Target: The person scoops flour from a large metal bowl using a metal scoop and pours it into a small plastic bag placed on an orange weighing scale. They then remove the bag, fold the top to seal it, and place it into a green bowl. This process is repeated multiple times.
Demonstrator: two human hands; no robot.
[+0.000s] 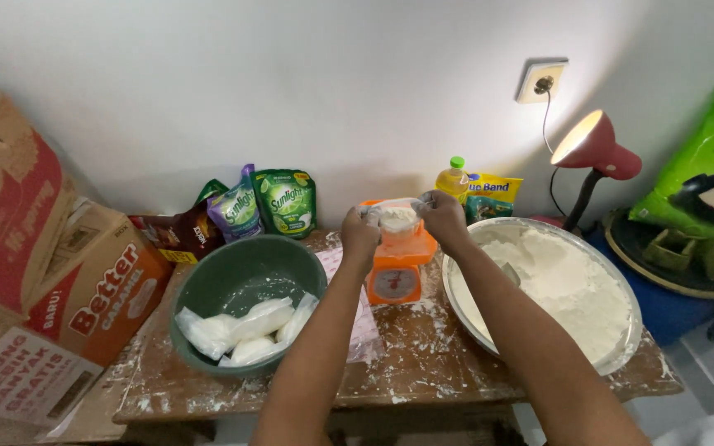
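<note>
My left hand (359, 234) and my right hand (445, 220) both hold the top of a small clear plastic bag of white flour (397, 219). The bag hangs just above an orange kitchen scale (396, 279) in the middle of a flour-dusted wooden table (423, 363). My right forearm crosses over a wide metal basin of flour (613, 351) on the right; a scoop handle (509, 273) sticks out of the flour. On the left stands a green bowl (233, 281) holding several filled flour bags (245, 326).
Green refill pouches (286, 202), a brown packet (177, 235), a yellow oil bottle (453, 179) and a yellow-blue packet (493, 196) line the wall. Cardboard boxes (84, 289) stack at left. A lit red desk lamp (592, 149) and a green sack (704, 165) stand at right.
</note>
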